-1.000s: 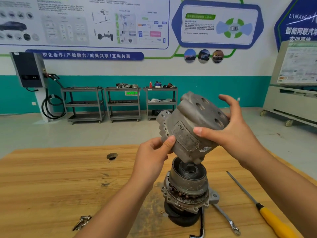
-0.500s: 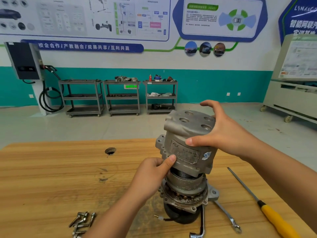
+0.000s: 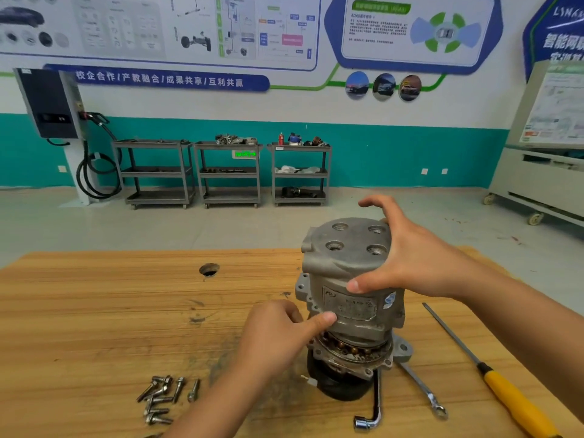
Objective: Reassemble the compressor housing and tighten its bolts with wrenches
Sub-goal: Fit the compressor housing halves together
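While your right grip [image 3: 410, 263] wraps the upper half of the compressor housing [image 3: 344, 267], thumb across its labelled front and fingers reaching round the far side, your left grip [image 3: 278, 336] pinches the lower edge, thumb tip pressed on the front and fingers curled against the left flank. Between both grips the housing stands upright on the compressor body [image 3: 354, 355], with a ring of copper-coloured parts showing in the gap beneath it. Below your right grip, an L-shaped socket wrench [image 3: 376, 403] and a flat wrench [image 3: 422, 388] lie on the worktop [image 3: 94, 327], reaching out from the body's foot. Farther right lies a yellow-handled screwdriver [image 3: 512, 403]. Down-left of your left grip, loose bolts [image 3: 162, 396] sit in a cluster.
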{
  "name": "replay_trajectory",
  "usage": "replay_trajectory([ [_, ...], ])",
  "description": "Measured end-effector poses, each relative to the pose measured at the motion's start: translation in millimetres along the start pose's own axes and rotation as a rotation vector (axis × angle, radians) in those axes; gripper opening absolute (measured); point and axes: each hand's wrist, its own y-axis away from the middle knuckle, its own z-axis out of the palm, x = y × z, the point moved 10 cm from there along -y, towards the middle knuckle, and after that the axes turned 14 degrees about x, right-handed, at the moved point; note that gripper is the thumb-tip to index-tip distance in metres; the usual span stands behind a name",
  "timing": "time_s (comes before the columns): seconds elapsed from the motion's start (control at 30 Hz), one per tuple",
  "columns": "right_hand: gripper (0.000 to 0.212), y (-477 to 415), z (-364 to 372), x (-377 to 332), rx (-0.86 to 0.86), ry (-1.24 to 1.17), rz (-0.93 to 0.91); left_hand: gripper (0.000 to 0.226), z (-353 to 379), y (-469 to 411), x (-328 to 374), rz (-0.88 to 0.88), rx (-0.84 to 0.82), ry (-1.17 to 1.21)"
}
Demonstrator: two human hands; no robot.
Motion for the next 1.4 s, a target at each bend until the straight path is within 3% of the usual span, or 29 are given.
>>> replay_trajectory([
  [0.07,0.100,3.4,2.7,1.5,-0.002,-0.014,0.005,0.054,-9.1,-2.7,0.8,0.059,0.109,-0.086],
  [0.1,0.098,4.3,2.9,2.7,0.004,-0.029,0.012,0.066,-7.0,-4.9,2.4,0.081,0.086,-0.055],
  [0.17,0.097,5.4,2.8,5.7,0.012,-0.061,0.027,0.104,1.5,-11.8,11.1,0.106,-0.057,0.128],
  [0.23,0.098,6.2,3.9,7.7,0.013,-0.086,0.041,0.115,11.9,-15.1,25.7,0.118,-0.231,0.321],
  [0.33,0.100,8.3,4.7,8.7,0.025,-0.100,0.037,0.083,18.3,-20.7,42.7,0.188,-0.328,0.448],
  [0.4,0.102,10.0,3.8,11.5,0.035,-0.100,0.037,0.076,19.0,-25.7,44.8,0.214,-0.313,0.479],
  [0.63,0.102,17.4,9.4,16.2,0.022,-0.070,0.012,0.073,21.3,-22.7,38.9,0.227,-0.270,0.519],
  [1.4,0.104,28.7,26.3,28.6,0.020,-0.084,0.069,0.083,35.0,-15.9,17.6,0.127,-0.357,0.549],
])
